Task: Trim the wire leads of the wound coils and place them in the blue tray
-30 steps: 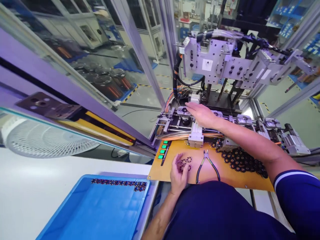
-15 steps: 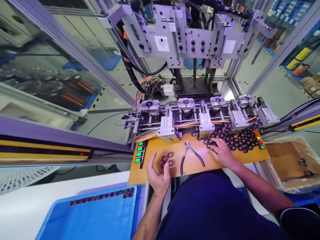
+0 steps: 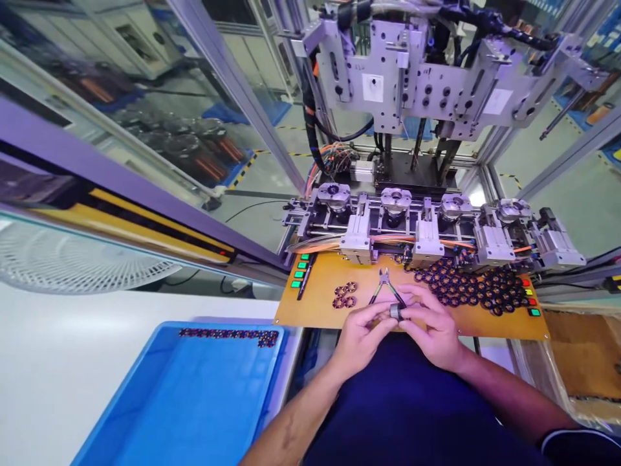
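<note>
My left hand [image 3: 359,336] and my right hand [image 3: 436,331] meet near the front edge of the orange work plate. Between their fingertips is a small motor stator [image 3: 395,312], a dark grey round core seen from its side. Just behind it lie the diagonal cutters [image 3: 385,278], jaws pointing away and handles partly covered by my hands. To the left, several wound stators [image 3: 345,295] form a small group on the plate. A large cluster of dark stators [image 3: 466,285] spreads across the plate's right side.
The winding machine [image 3: 395,200] stands behind the orange plate [image 3: 320,310], with green buttons [image 3: 298,275] at its left. On the white table, a blue tray [image 3: 194,401] has stators lined along its far edge. A lined carton [image 3: 577,349] is at right, a white fan [image 3: 87,259] at left.
Both hands have come together at the front, my left from the small stator group and my right from the large cluster. A stator is now between them. The view has shifted left.
</note>
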Demonstrator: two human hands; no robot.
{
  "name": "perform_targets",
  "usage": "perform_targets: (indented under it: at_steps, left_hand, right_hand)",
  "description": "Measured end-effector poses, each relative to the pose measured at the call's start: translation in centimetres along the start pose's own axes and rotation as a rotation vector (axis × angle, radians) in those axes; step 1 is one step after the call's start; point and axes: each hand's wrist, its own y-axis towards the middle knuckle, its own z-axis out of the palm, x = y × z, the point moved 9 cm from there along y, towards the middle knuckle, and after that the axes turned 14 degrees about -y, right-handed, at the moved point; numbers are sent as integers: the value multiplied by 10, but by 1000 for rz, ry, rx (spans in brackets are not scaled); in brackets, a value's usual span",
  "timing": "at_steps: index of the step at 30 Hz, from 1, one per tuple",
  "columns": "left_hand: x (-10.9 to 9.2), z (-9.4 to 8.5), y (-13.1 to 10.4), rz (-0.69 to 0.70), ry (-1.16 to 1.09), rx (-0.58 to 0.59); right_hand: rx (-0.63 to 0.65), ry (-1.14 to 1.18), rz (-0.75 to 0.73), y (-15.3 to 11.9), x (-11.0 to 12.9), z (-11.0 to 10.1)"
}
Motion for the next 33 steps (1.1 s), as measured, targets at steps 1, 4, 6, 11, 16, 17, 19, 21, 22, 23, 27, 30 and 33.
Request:
perform_targets:
  at_steps: [1,4,6,11,16,17,19,21,22,23,27,30,33]
  left_hand:
    - [-2,-3,-1,4,4,-20]
    - [-7,-13,-2,40,35,-80]
    - [-8,-20,-3,77,62,-116]
    - [11,-58,-13,191,192,-323]
    - [61,-107,-24,204,346,-630]
    - [71,-111,-24,189,350,-650]
    - [86,-114,-22,157,353,-668]
    - [95,-113,-21,132,350,-667]
    - [98,-113,-21,124,349,-667]
    - [100,-113,-21,117,347,-667]
    - [104,-114,-22,93,343,-665]
    - [107,-115,-22,76,343,-659]
    - [107,-114,-22,55,342,-650]
  right_hand:
    - [25,63,23,2,1,4]
    - [103,199,111,7,-3,19]
    - [130,228,149,11,-7,24]
    - [202,15,-17,62,4,9]
    - [196,-425,-361,167,0,-24]
    - [191,-464,-370,188,-9,-27]
    - [206,-528,-383,220,-28,-25]
    - [249,-585,-408,237,-43,-16]
    - [273,-609,-420,241,-49,-11]
    - [292,-630,-431,243,-53,-7]
    - [334,-702,-449,240,-62,1]
    - [363,-749,-443,239,-64,4]
    - [398,-802,-427,241,-65,8]
